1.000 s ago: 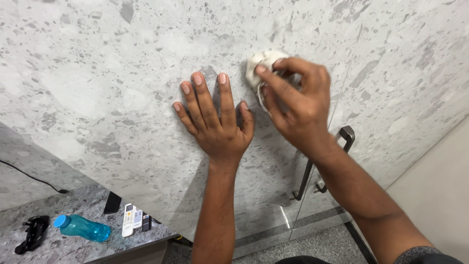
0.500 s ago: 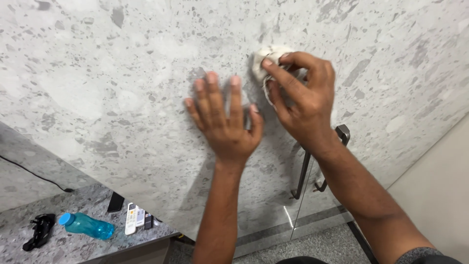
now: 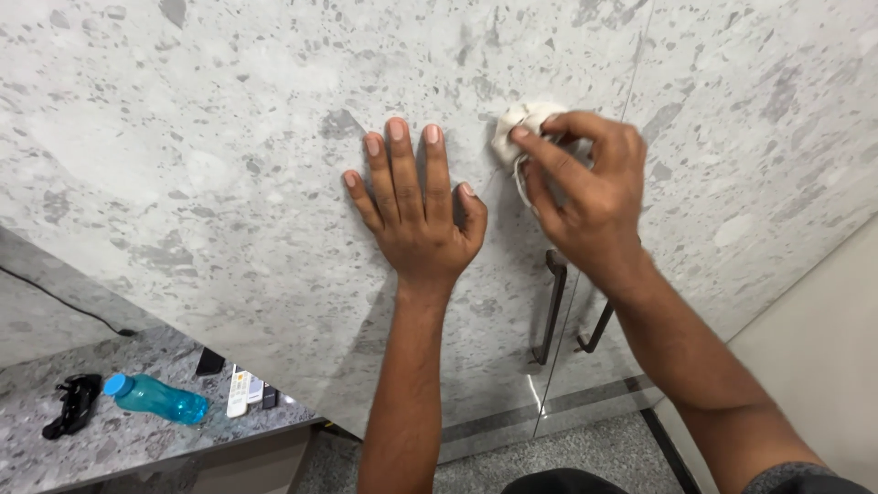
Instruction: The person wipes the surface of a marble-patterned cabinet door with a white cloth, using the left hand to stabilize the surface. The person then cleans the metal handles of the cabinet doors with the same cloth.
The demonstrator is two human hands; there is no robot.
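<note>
My left hand (image 3: 416, 210) lies flat against a grey speckled stone-pattern cabinet door (image 3: 229, 155), fingers together and pointing up, holding nothing. Just to its right, my right hand (image 3: 585, 197) presses a crumpled white cloth (image 3: 519, 128) against the same surface, near the thin seam between two doors. The fingers are curled over the cloth and hide most of it.
Two dark vertical door handles (image 3: 551, 306) hang below my right hand. At lower left a grey stone counter (image 3: 128, 439) carries a blue water bottle (image 3: 155, 398), a white remote (image 3: 240, 391), a small dark phone (image 3: 210, 361) and a black object (image 3: 71, 404). A pale wall (image 3: 823, 357) stands at right.
Both hands sit a little further right in the view than a second ago. The right hand with the cloth has shifted slightly along the door; the left hand stays flat.
</note>
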